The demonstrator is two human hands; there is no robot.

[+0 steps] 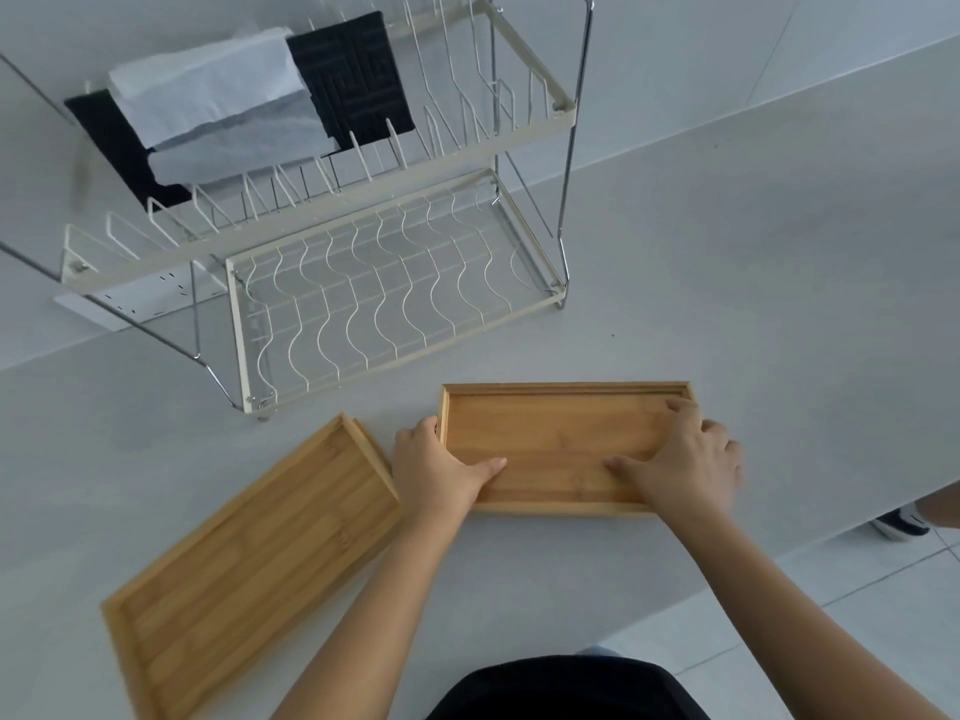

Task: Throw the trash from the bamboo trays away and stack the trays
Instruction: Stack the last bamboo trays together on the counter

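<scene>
Nearest to us is the dark cloth of our own top, and from it both bare forearms reach out over the pale grey worktop. Our left hand has its grip closed on the left end of a bamboo tray: the thumb lies flat inside on the tray floor and the fingers wrap over the short rim. Our right hand holds the same tray at its right end, thumb pressed on the floor near the front rim, fingers spread over the far right corner. We cannot tell whether this tray rests on the worktop or is lifted just off it. Nothing lies inside it.

Just to the left, close to our left wrist, a second bamboo tray lies flat at an angle on the worktop, and the edge of another one peeks out beneath its far corner. Its inside is bare as well.

Beyond the trays stands a two-tier dish rack with a cream frame and chrome legs. Its lower shelf of wavy wire is bare; on the upper tier lie a black mat and a white cloth draped across it. At the right edge, past the worktop, a dark shoe stands on the tiled floor.
</scene>
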